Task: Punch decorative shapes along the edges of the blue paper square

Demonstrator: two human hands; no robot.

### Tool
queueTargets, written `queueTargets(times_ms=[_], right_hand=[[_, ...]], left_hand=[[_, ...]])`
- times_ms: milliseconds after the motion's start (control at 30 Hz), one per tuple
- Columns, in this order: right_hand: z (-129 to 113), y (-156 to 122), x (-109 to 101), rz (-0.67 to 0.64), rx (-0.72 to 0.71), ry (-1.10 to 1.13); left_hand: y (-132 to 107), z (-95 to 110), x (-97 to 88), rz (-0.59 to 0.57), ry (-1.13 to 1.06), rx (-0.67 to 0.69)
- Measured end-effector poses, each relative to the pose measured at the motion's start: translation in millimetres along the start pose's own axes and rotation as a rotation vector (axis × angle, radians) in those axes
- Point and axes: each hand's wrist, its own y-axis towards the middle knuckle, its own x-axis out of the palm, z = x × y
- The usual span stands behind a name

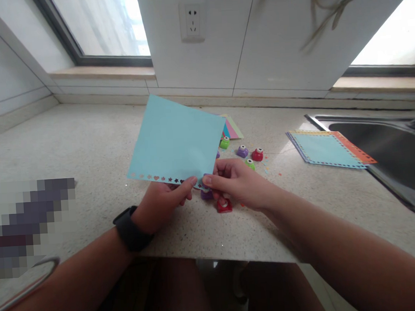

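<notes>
A light blue sheet of paper (180, 133) is held up at a tilt over the counter, with a row of small punched shapes along its lower edge. My left hand (168, 195) is closed on that edge, thumb on top. At the sheet's lower right corner, my right hand (235, 182) pinches a small purple craft punch, mostly hidden by the fingers. Just below sit another purple punch (206, 194) and a red punch (224, 206). Beyond my right hand stand a green punch (224, 142), a purple punch (242, 151) and a red punch (257, 154).
A stack of punched coloured sheets (323, 148) lies at the right, beside the metal sink (388, 182). More coloured paper (234, 129) lies behind the held sheet. Tiny paper bits dot the speckled counter (87, 144). A wall socket (192, 21) is above.
</notes>
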Motion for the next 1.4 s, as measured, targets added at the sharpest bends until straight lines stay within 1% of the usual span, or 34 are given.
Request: queueTargets(times_ms=[233, 433, 600, 767, 900, 967, 1133, 1233, 1333, 1400], right_hand=[[0, 1, -1, 0.001, 0.015, 0.028], [3, 0, -9, -0.009, 0.012, 0.083], [1, 0, -14, 0.043, -0.005, 0.162], [-2, 0, -16, 0.103, -0.05, 0.149], [-1, 1, -22, 0.168, -0.098, 0.142], [-1, 2, -27, 0.231, -0.133, 0.084], [-3, 3, -41, 0.401, -0.237, -0.166], [-2, 5, -50, 0.487, -0.276, -0.441], [3, 7, -54, 0.494, -0.31, -0.764], [6, 8, -54, 0.447, -0.345, -0.902]], left_hand=[[-1, 2, 1.0, 0.026, -0.008, -0.015], [-1, 3, 1.3, 0.05, -0.009, -0.01], [-1, 1, 0.7, 0.078, -0.018, -0.019], [0, -2, -0.1, 0.091, -0.008, -0.04], [0, -2, -0.4, 0.082, -0.029, -0.053], [0, -1, -0.4, 0.072, -0.052, -0.052], [0, 0, 0.0, 0.042, -0.105, -0.037], [0, 0, 0.6, 0.037, -0.132, -0.057], [1, 0, 1.3, 0.028, -0.138, -0.076], [2, -2, 1.8, 0.025, -0.139, -0.078]])
